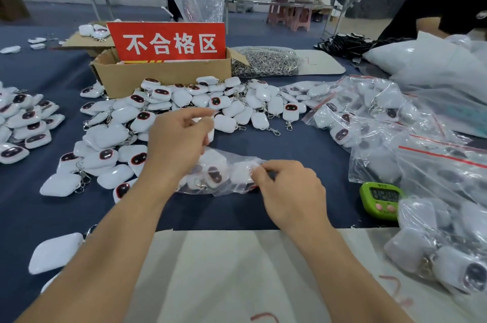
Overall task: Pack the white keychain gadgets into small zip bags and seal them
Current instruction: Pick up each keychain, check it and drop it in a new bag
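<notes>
1. Two hands, one bag! The right hand (287, 191) has its grip closed on the near edge of the zip bag (237, 183), thumb pressed to fingertips. That pinch, I'd judge, keeps the slippery plastic from sliding about.
2. Over to the left hand (181, 143), hanging just above the bag's far end with fingers curled. Its grip looks closed on a white gadget (210, 130), though blur softens the view. Held there, it reads as the next piece going in.
3. The bag lies flat on the bench (303, 143), right between the hands. Through the plastic you can see packed gadgets (214, 176), one showing its dark screen. Whether the zip strip is pressed shut, I cannot tell.
4. Just beyond and to the left sprawls the loose pile (184, 101), touching the bag's far side. That puts stock within easy reach of the feeding hand.
5. On the right, filled bags (382, 117) with red strips are heaped up. It looks like the finished side, so work seems to flow left to right.
6. Behind the pile stands a cardboard box (163, 74) with a red sign (168, 42) marking it for rejects, set apart from the good stock.
7. A green timer (382, 200) sits near the right hand, facing the person, likely for pacing.
</notes>
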`<state>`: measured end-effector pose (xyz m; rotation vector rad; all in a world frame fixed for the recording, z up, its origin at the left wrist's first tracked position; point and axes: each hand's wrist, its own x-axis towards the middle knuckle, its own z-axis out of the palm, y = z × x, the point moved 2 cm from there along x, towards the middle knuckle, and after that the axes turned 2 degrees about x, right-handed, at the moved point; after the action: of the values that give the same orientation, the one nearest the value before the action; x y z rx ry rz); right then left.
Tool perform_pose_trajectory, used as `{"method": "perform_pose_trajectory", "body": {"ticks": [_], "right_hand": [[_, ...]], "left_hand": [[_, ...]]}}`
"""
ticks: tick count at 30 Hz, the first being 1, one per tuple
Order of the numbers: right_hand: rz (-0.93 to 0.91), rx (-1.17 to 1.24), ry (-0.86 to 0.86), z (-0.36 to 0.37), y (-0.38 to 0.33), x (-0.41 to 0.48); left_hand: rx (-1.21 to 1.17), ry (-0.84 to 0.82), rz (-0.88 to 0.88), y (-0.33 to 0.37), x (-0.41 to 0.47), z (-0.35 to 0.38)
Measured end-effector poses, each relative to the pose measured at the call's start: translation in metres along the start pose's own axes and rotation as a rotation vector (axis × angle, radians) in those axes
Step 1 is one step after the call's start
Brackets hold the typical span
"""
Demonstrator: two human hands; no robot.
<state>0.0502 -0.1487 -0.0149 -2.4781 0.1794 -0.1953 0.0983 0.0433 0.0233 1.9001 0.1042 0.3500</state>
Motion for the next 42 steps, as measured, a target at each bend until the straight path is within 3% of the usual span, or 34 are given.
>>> {"method": "perform_pose_trajectory", "body": {"ticks": [6,16,19,21,24,28,31,34,36,38,40,42], "right_hand": [[-0.086,-0.180,-0.137,0.001,-0.003,-0.001],[0.040,-0.234,-0.018,0.009,-0.006,0.006],[0.043,-0.271,-0.023,0.013,-0.006,0.007],[-0.002,-0.283,-0.031,0.013,-0.005,0.007],[-0.106,-0.212,-0.070,0.010,-0.005,0.006],[-0.143,0.029,-0.062,0.009,-0.001,0.007],[-0.166,0.079,-0.128,0.008,0.001,0.008],[-0.239,-0.150,-0.236,0.010,0.000,0.007],[-0.211,-0.141,-0.202,0.011,0.001,0.007],[-0.074,0.134,-0.056,0.007,0.009,0.012],[0.069,0.370,0.162,0.000,0.021,0.020],[0.143,0.456,0.255,-0.002,0.028,0.029]], "left_hand": [[-0.104,0.097,-0.127,-0.012,0.013,-0.019],[0.206,0.095,-0.084,-0.021,0.014,-0.020],[0.222,0.028,-0.058,-0.020,0.012,-0.014],[0.225,-0.118,-0.022,-0.013,0.005,-0.003],[0.482,-0.301,0.049,-0.003,-0.012,0.020],[0.856,-0.246,0.183,0.005,-0.019,0.026],[0.805,-0.256,0.178,0.007,-0.017,0.022],[0.555,-0.322,0.182,0.008,-0.018,0.028],[0.465,-0.416,0.193,0.008,-0.021,0.032],[0.455,-0.413,0.174,0.005,-0.018,0.026],[0.578,-0.383,0.146,0.001,-0.012,0.016],[0.703,-0.390,0.114,-0.001,-0.009,0.011]]}}
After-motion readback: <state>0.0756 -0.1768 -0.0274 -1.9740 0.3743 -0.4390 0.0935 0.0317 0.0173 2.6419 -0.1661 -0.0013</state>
